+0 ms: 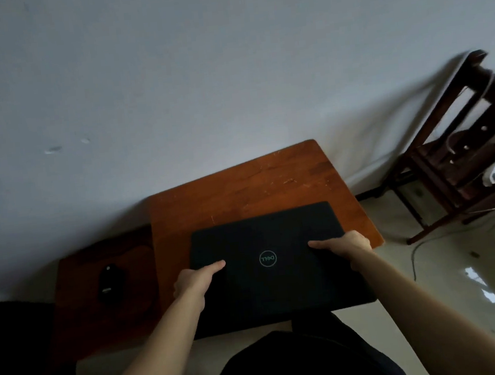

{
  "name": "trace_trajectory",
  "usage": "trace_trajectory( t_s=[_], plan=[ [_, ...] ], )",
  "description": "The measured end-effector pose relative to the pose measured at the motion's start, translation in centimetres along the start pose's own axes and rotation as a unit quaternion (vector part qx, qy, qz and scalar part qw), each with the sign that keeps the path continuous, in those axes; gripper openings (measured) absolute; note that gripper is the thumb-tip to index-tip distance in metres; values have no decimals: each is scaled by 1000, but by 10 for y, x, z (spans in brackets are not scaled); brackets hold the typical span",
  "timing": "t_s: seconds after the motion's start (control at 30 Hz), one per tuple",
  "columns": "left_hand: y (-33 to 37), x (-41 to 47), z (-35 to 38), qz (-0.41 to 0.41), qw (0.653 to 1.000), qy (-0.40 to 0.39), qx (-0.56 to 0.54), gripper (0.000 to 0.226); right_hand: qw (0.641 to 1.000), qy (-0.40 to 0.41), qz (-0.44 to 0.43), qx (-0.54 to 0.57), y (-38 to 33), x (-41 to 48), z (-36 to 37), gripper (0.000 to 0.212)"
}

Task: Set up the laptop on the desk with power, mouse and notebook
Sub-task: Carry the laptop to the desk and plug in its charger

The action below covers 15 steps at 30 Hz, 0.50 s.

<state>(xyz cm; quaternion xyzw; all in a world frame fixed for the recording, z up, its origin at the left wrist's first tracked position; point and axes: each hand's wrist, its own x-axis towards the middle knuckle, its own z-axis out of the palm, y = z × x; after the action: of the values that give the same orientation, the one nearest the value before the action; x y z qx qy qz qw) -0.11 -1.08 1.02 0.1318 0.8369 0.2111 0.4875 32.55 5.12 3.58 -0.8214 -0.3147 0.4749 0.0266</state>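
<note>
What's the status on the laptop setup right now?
Both hands, left and right, gripping closed laptop on desk. Mouse on lower surface, left. Nothing blocking.

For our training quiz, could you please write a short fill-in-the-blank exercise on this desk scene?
1. The laptop's lid is ____.
2. Both hands, left and right, rest on the ____.
3. The mouse lies to the person's ____ of the laptop.
4. The desk stands against a ____.

Missing words: closed; laptop; left; wall
</note>
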Motion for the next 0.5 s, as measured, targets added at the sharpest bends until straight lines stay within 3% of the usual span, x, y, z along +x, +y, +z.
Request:
trace_trajectory(
  t_s=[0.27,0.33,0.5],
  plan=[
    [37,-58,12,159,983,-82,38,103,965,72,-6,254,84,-76,-46,74],
    [44,-78,31,184,973,-126,51,93,935,79,4,346,122,-96,-66,73],
    [57,-129,80,145,947,-284,40,65,848,35,-7,529,198,-137,-112,54]
  ],
)
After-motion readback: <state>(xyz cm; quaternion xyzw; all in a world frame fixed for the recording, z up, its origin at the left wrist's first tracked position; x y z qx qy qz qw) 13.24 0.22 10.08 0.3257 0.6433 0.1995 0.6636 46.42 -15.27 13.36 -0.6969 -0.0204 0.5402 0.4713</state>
